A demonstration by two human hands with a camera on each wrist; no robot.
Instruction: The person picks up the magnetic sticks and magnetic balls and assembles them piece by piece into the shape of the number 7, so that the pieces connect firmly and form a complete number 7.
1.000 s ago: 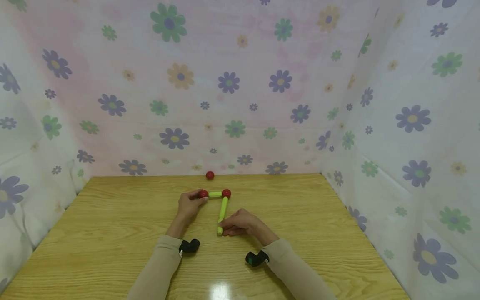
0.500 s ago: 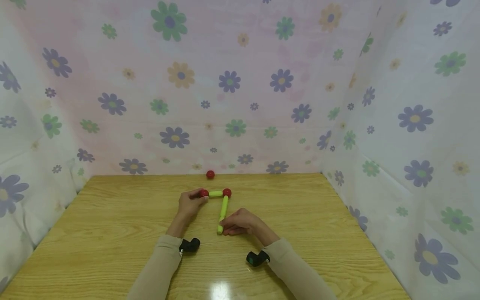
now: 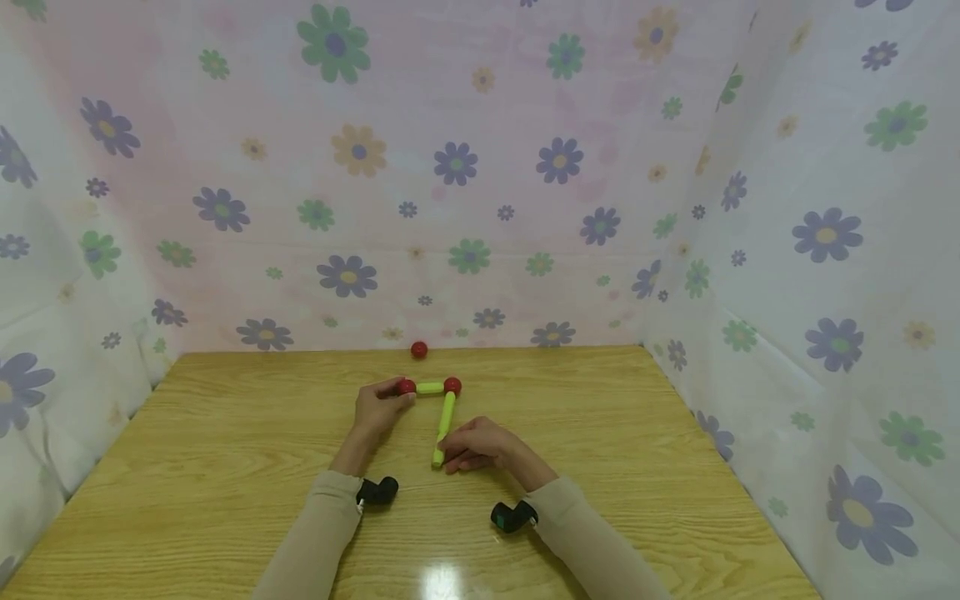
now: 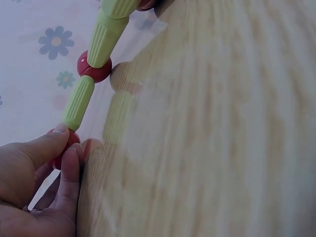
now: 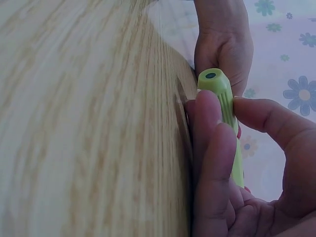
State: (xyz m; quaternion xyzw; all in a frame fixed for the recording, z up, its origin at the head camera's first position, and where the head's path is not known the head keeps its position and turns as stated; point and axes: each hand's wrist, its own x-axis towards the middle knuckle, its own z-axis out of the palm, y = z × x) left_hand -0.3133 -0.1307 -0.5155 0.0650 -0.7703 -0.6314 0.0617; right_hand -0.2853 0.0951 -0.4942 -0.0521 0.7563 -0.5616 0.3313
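Note:
Thumb and fingers of my left hand (image 3: 381, 408) pinch a red ball (image 3: 407, 387), partly covered by the fingertips in the left wrist view. From it a short ribbed yellow-green rod (image 3: 431, 388) leads to a second red ball (image 3: 452, 386). A longer yellow-green stretch (image 3: 447, 412) runs from that ball towards me, bent into an L; a seam in the left wrist view suggests two rods end to end. My right hand (image 3: 483, 442) pinches its near part between thumb and fingers. The near tip (image 5: 211, 75) shows a dark round spot in the right wrist view.
A loose red ball (image 3: 419, 350) rests at the back edge of the wooden table (image 3: 585, 392). Flower-print cloth (image 3: 480, 208) rises behind and at both sides. Black devices sit at the left cuff (image 3: 378, 491) and right cuff (image 3: 514, 517).

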